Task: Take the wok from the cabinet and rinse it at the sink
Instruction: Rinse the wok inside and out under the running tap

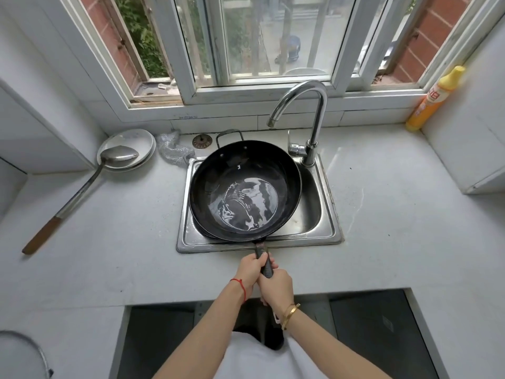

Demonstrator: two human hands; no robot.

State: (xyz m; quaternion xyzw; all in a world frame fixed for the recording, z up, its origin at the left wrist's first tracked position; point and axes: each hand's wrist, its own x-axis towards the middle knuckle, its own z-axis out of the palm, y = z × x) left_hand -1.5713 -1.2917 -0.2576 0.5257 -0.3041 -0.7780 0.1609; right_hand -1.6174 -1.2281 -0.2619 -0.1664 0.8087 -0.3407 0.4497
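Observation:
A black wok [216,170] lies over the steel sink [325,228], covering most of the basin, with a pool of water in its bottom. Its long dark handle points toward me across the sink's front rim. My left hand [250,270] grips the handle nearer the wok. My right hand [276,289] grips the handle's end just behind it. The curved chrome faucet [314,110] stands at the sink's back right, its spout above the wok's far rim. No water stream is visible.
White plates [128,140] with a long metal ladle [82,192] sit at the back left of the counter. A steel scourer [175,149] lies beside the sink. A yellow detergent bottle [434,102] stands at the back right. Below me is an open dark cabinet [369,324].

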